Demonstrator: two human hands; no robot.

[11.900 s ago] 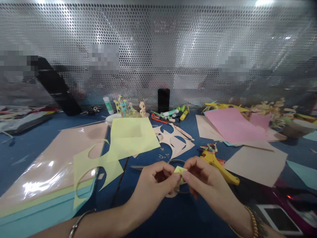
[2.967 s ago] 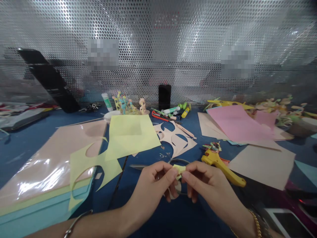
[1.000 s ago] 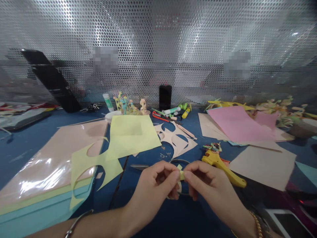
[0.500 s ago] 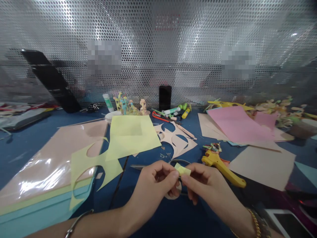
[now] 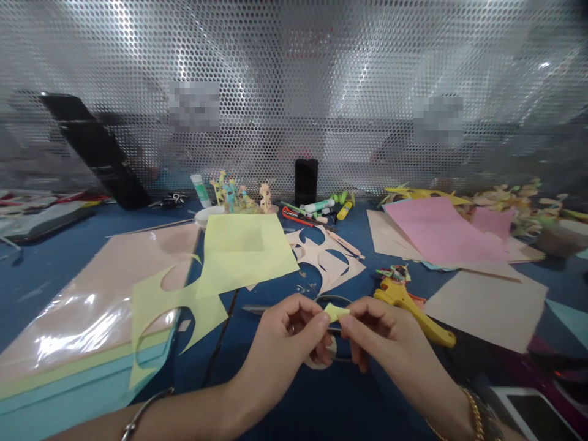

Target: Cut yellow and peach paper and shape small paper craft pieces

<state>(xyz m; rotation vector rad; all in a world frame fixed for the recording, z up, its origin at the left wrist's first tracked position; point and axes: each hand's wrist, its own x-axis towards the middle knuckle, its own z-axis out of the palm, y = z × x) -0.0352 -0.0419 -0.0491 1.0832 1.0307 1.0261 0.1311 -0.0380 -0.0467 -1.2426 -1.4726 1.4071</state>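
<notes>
Between my two hands is a small piece of yellow paper, pinched at both ends by thumbs and fingertips. My left hand is closed on its left end, and my right hand on its right end. Behind them lie scissors, their blades pointing left and their handles partly hidden by my hands. A round pale roll shows under the left fingers; its kind is unclear. A yellow-handled tool lies beyond my right hand.
A yellow sheet and a cut-out yellow sheet lie left, partly over a glossy paper pack. Pink paper and a beige sheet are at right. A red cutter, glue stick and phone stand or lie behind.
The yellow paper piece between my fingertips now looks narrower and flatter. My right fingers have shifted slightly along it. Everything else stays in place.
</notes>
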